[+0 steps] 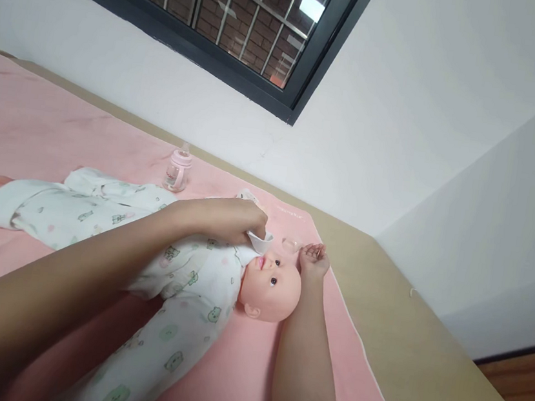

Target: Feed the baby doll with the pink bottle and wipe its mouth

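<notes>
A bald baby doll (280, 291) lies on its back in a white outfit (207, 255) with green bear prints, its head to the right. My left hand (240, 218) reaches across the doll's chest. Its fingers are closed on a folded white cloth edge (261, 244) by the chin; I cannot tell whether this is a collar or a bib. My right hand (315, 260) rests palm up beyond the top of the doll's head, fingers loosely curled and seemingly holding nothing. That forearm runs alongside the head. A small clear object (291, 244) lies beside the right hand, too indistinct to name.
Under the doll spreads a pink blanket (226, 377) on a tan surface (404, 354). A pink-topped baby bottle (178, 170) stands upright beyond the doll's legs. Behind are a white wall (353, 139) and a dark-framed window (288, 109) with bars.
</notes>
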{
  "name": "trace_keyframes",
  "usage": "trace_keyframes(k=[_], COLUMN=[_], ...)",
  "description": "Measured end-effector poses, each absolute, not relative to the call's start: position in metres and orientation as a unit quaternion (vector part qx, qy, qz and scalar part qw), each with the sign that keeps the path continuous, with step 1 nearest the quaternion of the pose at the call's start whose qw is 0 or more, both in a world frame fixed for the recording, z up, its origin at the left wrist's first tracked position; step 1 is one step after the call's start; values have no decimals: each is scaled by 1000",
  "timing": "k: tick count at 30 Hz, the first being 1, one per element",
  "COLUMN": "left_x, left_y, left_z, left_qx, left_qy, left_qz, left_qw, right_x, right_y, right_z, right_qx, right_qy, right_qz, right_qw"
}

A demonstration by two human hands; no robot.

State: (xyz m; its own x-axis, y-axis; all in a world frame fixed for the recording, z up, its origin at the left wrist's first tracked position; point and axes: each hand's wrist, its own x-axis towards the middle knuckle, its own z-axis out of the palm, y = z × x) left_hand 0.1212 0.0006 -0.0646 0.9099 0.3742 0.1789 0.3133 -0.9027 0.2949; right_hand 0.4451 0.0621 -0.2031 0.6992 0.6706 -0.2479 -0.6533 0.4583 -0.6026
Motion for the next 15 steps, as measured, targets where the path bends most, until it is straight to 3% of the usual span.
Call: trace_keyframes(k=[15], left_x=[120], left_y=[-1], left_z=[-64], left_qx=[968], left_qy=[179], left_qz=[106], left_qw=[138], right_x=[442], right_y=[62], right_z=[-202], right_qx=[-354], right_qy=[-13], right_qz=[384], right_qw=[853])
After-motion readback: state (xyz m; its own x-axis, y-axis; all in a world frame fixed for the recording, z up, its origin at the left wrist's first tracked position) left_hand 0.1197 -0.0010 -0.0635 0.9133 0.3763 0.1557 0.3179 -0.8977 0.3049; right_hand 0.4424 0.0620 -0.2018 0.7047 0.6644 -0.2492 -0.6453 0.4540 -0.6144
